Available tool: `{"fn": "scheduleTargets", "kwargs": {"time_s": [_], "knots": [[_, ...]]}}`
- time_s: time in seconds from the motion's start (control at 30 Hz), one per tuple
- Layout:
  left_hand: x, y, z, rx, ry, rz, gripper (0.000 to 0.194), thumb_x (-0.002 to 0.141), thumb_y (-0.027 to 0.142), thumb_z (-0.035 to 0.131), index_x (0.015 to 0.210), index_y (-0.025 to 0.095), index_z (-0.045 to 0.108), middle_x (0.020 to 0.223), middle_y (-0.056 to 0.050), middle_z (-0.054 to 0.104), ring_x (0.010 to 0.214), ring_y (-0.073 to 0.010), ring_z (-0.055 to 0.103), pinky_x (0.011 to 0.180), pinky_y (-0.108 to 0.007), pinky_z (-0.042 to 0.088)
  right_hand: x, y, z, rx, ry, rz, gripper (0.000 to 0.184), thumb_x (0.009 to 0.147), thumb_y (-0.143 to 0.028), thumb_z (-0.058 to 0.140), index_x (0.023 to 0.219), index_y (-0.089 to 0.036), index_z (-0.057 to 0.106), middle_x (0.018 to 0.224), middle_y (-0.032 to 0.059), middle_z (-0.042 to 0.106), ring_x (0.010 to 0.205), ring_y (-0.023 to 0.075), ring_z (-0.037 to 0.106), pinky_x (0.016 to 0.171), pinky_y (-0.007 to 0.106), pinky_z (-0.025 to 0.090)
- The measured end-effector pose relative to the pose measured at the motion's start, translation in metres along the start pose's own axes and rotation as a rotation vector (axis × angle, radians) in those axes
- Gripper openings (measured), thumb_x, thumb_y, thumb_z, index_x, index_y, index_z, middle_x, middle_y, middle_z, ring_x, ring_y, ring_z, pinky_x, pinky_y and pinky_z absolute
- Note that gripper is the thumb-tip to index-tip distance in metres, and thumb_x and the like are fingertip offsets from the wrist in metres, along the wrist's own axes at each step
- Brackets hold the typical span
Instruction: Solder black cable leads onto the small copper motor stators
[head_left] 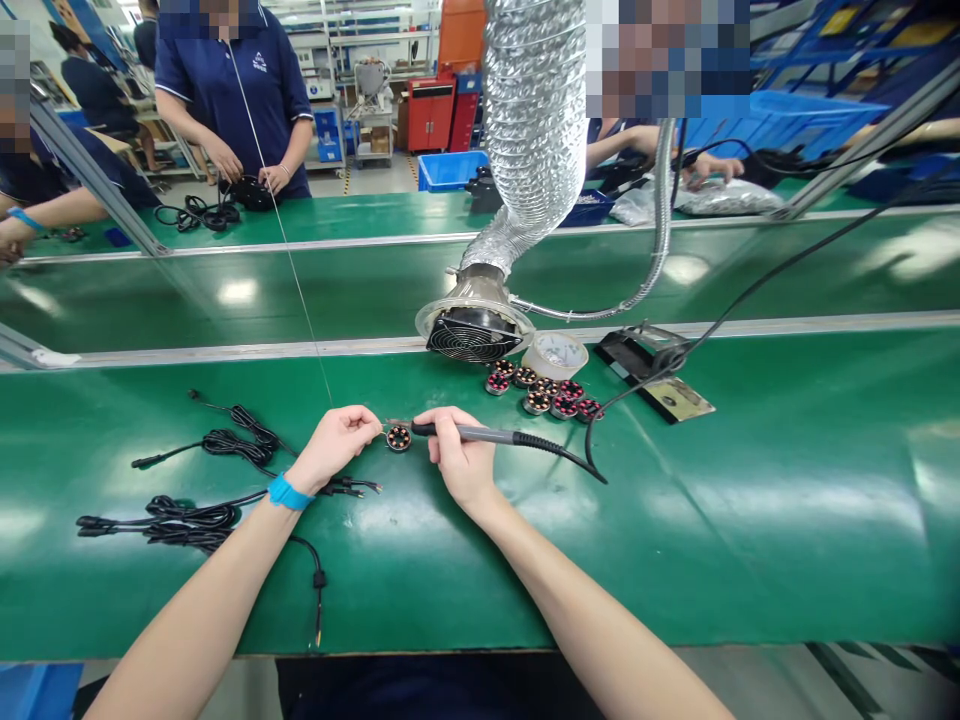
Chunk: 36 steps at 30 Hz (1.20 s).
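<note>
My right hand [459, 455] grips a soldering iron [484, 434] like a pen, its tip pointing left over a small round motor stator [398, 438] with copper windings. The stator lies on the green bench top. Just left of it, my left hand [341, 440] is closed in a pinch on a thin solder wire [300, 285], which comes down from above. The wire's end by the stator is too fine to make out clearly. Black cables [191, 520] with stripped ends lie coiled beside and under my left forearm.
Several more stators [546, 390] sit grouped beyond my right hand, beside a roll of clear tape [555, 354]. A fume extractor [476, 330] hangs above the bench. The iron's black cord passes a metal stand [652, 370] at right. Co-workers sit and stand across the bench.
</note>
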<state>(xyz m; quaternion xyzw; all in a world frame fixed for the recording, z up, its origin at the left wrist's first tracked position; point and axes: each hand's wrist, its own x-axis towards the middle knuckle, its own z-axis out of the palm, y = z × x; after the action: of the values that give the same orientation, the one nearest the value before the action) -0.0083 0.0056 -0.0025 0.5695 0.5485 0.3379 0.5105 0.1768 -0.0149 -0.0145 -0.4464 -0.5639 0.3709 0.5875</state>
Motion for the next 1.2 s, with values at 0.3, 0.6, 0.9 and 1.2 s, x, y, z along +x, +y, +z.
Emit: {"fn": "scheduleTargets", "kwargs": {"time_s": [0.3,0.6,0.9,1.2], "knots": [[-0.0002,-0.0001,-0.0002,-0.005,0.0,-0.014,0.024,0.073,0.039,0.065,0.071,0.016,0.06,0.055,0.006,0.045,0.049,-0.0071,0.036,0.048,-0.021,0.026,-0.0015,-0.0002,0.0013,0.015,-0.043,0.021,0.039,0.096,-0.044,0.046,0.078,-0.018,0.069,0.045,-0.0042,0.048,0.039,0.0106,0.046,0.042,0.022,0.037],[-0.001,0.003,0.001,-0.006,0.001,-0.024,0.025,0.072,0.04,0.066,0.071,0.015,0.061,0.056,0.005,0.047,0.049,-0.0071,0.036,0.047,-0.021,0.025,-0.0002,-0.0039,0.0011,0.031,0.024,0.008,0.04,0.096,-0.045,0.045,0.078,-0.017,0.068,0.043,-0.0044,0.047,0.036,0.0102,0.044,0.04,0.022,0.035],[-0.002,0.0038,0.0005,-0.014,-0.004,-0.041,0.025,0.074,0.039,0.066,0.073,0.015,0.061,0.057,0.005,0.046,0.05,-0.0067,0.036,0.047,-0.02,0.024,-0.0009,-0.0022,0.0002,0.02,0.014,-0.011,0.04,0.096,-0.042,0.045,0.078,-0.016,0.069,0.045,-0.0046,0.047,0.038,0.0096,0.044,0.041,0.022,0.034],[-0.0002,0.0004,-0.0002,0.005,-0.005,-0.029,0.026,0.075,0.039,0.065,0.076,0.014,0.063,0.059,0.004,0.048,0.052,-0.0071,0.037,0.048,-0.02,0.026,-0.0004,-0.0005,0.0007,-0.012,0.009,-0.043,0.037,0.098,-0.039,0.044,0.081,-0.017,0.069,0.047,-0.0049,0.048,0.04,0.0101,0.046,0.045,0.022,0.039]]}}
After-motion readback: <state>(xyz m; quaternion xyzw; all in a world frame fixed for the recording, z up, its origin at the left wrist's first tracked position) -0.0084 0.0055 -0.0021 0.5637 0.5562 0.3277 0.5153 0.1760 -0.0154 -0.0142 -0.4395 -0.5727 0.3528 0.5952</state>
